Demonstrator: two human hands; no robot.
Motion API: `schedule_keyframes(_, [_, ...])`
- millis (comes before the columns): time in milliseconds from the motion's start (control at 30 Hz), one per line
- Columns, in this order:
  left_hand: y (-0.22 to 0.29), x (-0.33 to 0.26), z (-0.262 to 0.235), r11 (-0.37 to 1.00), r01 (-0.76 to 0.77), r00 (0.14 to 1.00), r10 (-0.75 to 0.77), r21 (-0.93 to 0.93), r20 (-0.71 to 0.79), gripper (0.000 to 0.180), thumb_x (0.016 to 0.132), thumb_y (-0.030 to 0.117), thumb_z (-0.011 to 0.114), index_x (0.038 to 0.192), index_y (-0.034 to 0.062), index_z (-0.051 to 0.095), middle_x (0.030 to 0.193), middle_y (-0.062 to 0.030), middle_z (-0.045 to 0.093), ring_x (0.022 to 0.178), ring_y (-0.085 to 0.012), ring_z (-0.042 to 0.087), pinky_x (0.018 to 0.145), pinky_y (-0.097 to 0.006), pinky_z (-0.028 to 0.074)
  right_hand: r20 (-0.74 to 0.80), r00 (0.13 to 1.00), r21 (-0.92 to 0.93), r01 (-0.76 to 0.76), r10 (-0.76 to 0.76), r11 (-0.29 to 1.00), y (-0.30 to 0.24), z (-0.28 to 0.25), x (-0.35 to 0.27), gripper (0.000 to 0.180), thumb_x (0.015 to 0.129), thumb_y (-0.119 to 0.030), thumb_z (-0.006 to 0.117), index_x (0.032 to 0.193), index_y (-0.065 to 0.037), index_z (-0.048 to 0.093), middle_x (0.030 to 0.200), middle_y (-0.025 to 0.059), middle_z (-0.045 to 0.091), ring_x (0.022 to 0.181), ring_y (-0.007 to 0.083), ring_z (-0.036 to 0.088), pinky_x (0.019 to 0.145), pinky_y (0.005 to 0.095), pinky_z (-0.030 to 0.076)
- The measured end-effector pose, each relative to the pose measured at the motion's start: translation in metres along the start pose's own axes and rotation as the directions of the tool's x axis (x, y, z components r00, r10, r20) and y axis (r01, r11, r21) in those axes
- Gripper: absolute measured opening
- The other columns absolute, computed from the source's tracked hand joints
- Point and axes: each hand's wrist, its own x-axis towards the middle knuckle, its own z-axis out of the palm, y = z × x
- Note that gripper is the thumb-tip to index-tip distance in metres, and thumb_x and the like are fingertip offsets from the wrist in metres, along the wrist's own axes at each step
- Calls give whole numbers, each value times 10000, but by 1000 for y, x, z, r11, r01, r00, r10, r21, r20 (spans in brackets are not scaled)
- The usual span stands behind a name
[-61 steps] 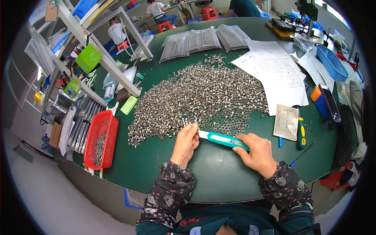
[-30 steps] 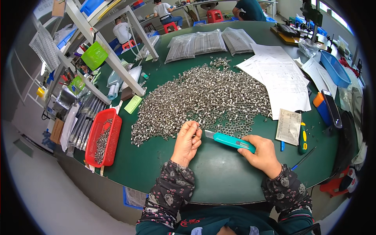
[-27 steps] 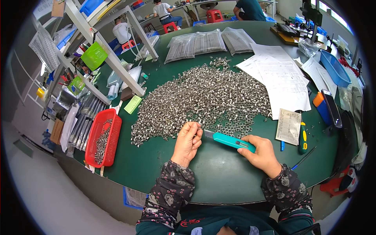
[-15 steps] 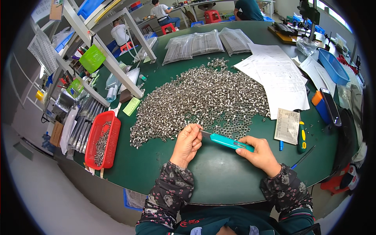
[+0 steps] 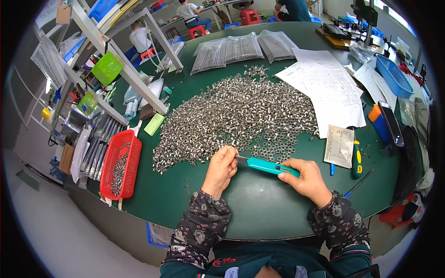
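In my right hand (image 5: pixel 307 180) is a teal utility knife (image 5: pixel 269 165), my thumb lying along its handle. Its short metal blade (image 5: pixel 241 160) points left and meets the fingertips of my left hand (image 5: pixel 221 170). Those fingers are pinched together; whatever sits between them is too small and hidden to name. Just beyond both hands spreads a wide heap of small silver metal rings (image 5: pixel 232 111), with a thinner single layer of them at its near right side.
A red basket (image 5: pixel 133 160) with some rings stands at the left edge of the green table (image 5: pixel 259 208). Papers (image 5: pixel 331 92), a small printed card (image 5: pixel 340 146) and a green-yellow screwdriver (image 5: pixel 356 160) lie to the right. Bagged metal rods (image 5: pixel 245 48) lie behind the heap.
The knife has rolled slightly, so more of the blade's flat side and the handle's slider shows. Both hands stay almost in place; the whole view has shifted a little.
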Motion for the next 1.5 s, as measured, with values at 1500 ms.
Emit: schedule_keyframes(1500, [4, 3, -6, 985, -35, 993, 53, -168, 103, 81, 854, 86, 506, 928, 52, 510, 801, -23, 498, 516, -23, 335, 372, -137, 242, -168, 971, -31, 166, -169, 986, -2, -2, -4, 274, 684, -228, 666, 870, -33, 614, 728, 124, 597, 632, 280, 578, 554, 340, 441])
